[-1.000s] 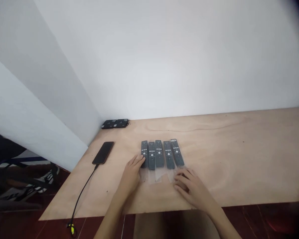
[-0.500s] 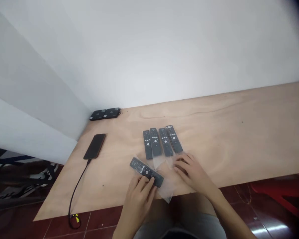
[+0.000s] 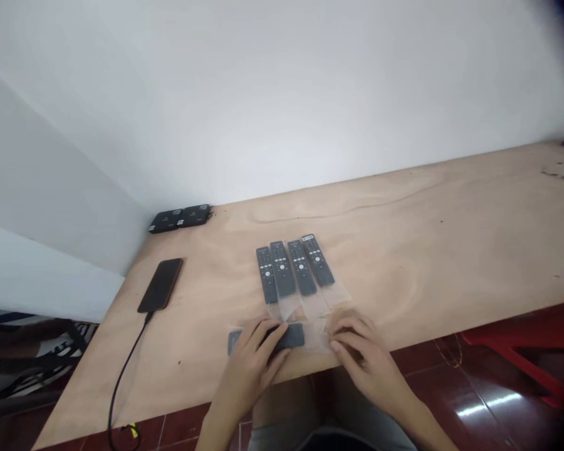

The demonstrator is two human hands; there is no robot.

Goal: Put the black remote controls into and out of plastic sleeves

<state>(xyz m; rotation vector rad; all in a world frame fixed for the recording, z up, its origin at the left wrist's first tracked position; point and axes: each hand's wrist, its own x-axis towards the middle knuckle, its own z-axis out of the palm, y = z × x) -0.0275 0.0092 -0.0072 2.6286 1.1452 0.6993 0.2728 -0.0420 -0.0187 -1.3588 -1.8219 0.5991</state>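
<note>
- Head camera looks down on a pale plywood table [image 3: 427,250] that stands against a white wall [image 3: 310,94].
- A slim black remote control [image 3: 292,336] lies crosswise near the table's front edge, inside a clear plastic sleeve [image 3: 316,338] whose loose end trails to the right.
- The left hand [image 3: 256,354] lies over the middle of this remote. Its fingers are close together and stretched across the top, and the thumb sits at the near side, so the hand clasps the remote against the table. Only the two ends of the remote show.
- The right hand [image 3: 360,354] rests just beside it, fingers curled, with the fingertips on the loose end of the sleeve. Whether they pinch the plastic or only press on it cannot be told.
- Just behind the hands, a row of four black remote controls [image 3: 291,270] lies side by side, lengthways away from the person. Each is in its own clear bag, with the empty tail pointing toward the hands.
- To the left, well apart from the row, a flat black smartphone [image 3: 160,285] lies face down.
- A thin black cable [image 3: 122,376] runs from the phone's near end over the table edge.
- Two small black boxes [image 3: 181,218] sit touching each other in the far left corner by the wall.
- Dark red glossy floor tiles [image 3: 474,401] show below the table's front edge.
</note>
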